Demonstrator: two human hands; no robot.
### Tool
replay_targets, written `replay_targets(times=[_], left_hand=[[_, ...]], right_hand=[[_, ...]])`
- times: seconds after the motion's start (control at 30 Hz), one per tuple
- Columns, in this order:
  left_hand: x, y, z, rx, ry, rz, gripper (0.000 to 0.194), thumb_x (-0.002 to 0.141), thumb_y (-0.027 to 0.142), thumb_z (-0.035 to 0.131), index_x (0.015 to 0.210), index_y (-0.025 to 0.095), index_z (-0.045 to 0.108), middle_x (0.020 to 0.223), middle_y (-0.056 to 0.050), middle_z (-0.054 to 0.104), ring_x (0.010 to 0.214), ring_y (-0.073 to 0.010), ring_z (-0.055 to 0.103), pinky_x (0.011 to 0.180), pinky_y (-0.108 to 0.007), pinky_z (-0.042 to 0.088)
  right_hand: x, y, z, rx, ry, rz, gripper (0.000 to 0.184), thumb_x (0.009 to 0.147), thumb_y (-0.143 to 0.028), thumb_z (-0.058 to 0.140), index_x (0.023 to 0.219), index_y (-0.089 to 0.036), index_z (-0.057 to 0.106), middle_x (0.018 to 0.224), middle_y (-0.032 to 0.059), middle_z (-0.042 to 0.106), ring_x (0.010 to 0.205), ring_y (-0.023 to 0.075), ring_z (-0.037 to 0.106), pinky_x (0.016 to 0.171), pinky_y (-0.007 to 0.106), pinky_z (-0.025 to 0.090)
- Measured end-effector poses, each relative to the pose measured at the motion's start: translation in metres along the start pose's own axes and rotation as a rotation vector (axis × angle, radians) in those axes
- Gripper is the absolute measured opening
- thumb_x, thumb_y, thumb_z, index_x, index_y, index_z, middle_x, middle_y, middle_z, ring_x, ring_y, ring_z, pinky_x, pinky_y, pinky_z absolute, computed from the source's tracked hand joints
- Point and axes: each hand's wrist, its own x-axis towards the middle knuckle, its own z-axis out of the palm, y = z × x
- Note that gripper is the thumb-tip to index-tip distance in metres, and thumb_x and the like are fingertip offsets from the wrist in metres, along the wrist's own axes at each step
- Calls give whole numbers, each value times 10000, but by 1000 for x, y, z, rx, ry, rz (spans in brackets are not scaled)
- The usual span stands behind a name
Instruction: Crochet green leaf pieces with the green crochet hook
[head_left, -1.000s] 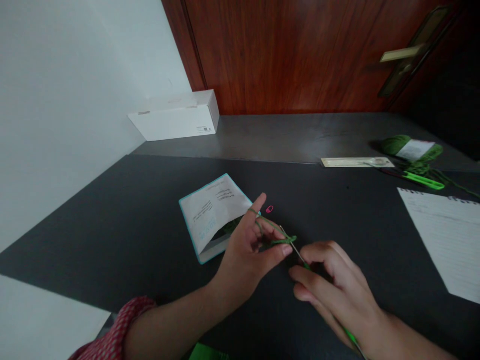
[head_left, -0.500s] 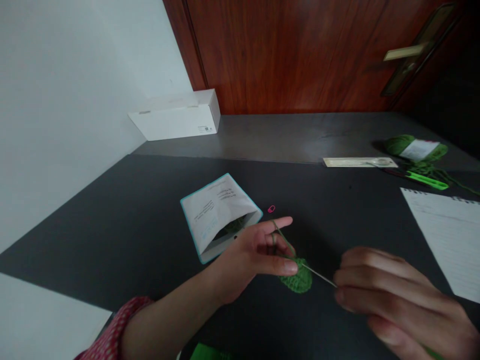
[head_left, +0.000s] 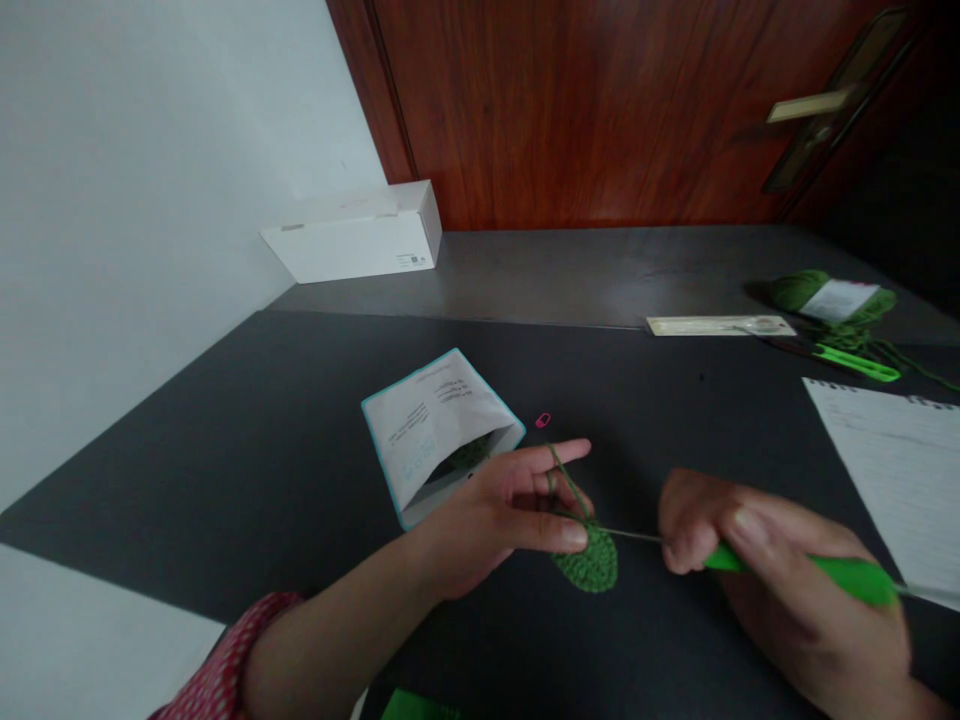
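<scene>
1. Crochet piece point(head_left: 589, 562) in green yarn lay low and just right of centre in the frame. We saw a rounded, tightly stitched oval, its longer axis tilted from lower left to upper right as far as we could judge. It sat at the left hand's fingertips, much nearer that hand than the right.
2. The left hand point(head_left: 495, 510) held a narrow pinch on the upper edge of the piece, while its upper fingers stood spread. A strand of green yarn point(head_left: 561, 478) looped over them and ran down into the stitches.
3. The right hand point(head_left: 795, 590) lay well to the right, closed around the smooth green handle of a crochet hook point(head_left: 847, 578). Its thin metal shaft ran almost level leftward to the piece. We could not tell whether the tip had entered a stitch.
4. A paper pouch point(head_left: 439, 435) with teal edges lay at centre, with green yarn point(head_left: 469, 455) in its mouth, and a pink stitch marker point(head_left: 543, 420) lay just above the left fingertips.
5. At upper right we saw a banded green yarn ball point(head_left: 832, 298), green-handled scissors point(head_left: 855, 362) and a cream card point(head_left: 718, 326). A spiral-bound lined sheet point(head_left: 885, 470) lay at the right edge of the dark tabletop point(head_left: 225, 450).
6. At top, a white box point(head_left: 352, 232) stood on a grey ledge point(head_left: 570, 275) before a reddish wooden door point(head_left: 585, 100).
</scene>
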Motion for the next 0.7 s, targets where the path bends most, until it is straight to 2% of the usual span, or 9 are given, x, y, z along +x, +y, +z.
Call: replay_targets(times=[0.07,0.13,0.2,0.23,0.3,0.4,0.47,0.57,0.7], left_hand=[[0,0,1,7,26,-2,740,645,61,790,1333,140,530,829,-5,667,712,-94,589,710,-258,413],[1,0,0,-35,-14,-21,703,647,43,774,1309,120,551,821,-17,677,690,-88,591,691,-246,407],[2,-1,-1,-104,-93,-48,661,642,22,758,1273,111,583,827,-33,686,691,-89,603,686,-237,408],[3,-1,-2,-136,-133,-56,646,637,16,754,1257,111,597,832,-38,689,706,-95,612,694,-237,412],[3,-3,-2,-179,-196,-57,637,627,13,756,1240,115,613,839,-43,692,737,-108,627,712,-240,421],[4,-4,-1,-177,-184,-36,632,633,23,772,1237,123,615,838,-32,686,749,-105,628,717,-236,422],[4,-5,-1,-141,-116,-20,640,653,38,780,1258,140,599,854,-25,685,747,-100,623,713,-235,420],[3,-4,-1,-94,-77,-31,668,680,61,773,1304,158,557,872,-27,688,749,-104,620,715,-243,417],[2,-7,-1,-104,-206,-87,671,674,86,749,1308,136,537,829,-26,681,728,-115,608,685,-248,414]], right_hand=[[-6,-7,-8,-249,-232,-118,195,973,-278,496,922,-202,668,773,51,671,734,195,620,662,323,483],[-10,-11,-11,-301,-288,-161,184,973,-274,499,952,-192,662,807,58,678,757,199,625,691,336,488],[-9,-10,-6,-160,-174,-118,238,983,-292,465,898,-196,665,758,48,661,721,188,605,656,323,483],[-7,-7,-2,-44,-46,-56,286,986,-303,442,847,-201,671,708,39,641,685,179,584,616,308,471],[-2,0,8,203,84,102,350,968,-318,451,718,-202,667,591,21,587,589,158,531,534,275,440],[6,11,18,517,133,395,350,928,-354,511,642,-188,626,543,-7,501,506,123,461,497,247,423],[9,15,19,609,156,494,320,892,-380,569,645,-184,618,548,-19,481,490,109,436,498,238,423],[9,14,15,531,154,443,327,898,-391,565,662,-183,655,552,-5,519,513,124,467,505,251,418],[7,5,3,347,30,230,389,950,-360,485,674,-186,697,566,32,595,572,163,515,519,287,402]])
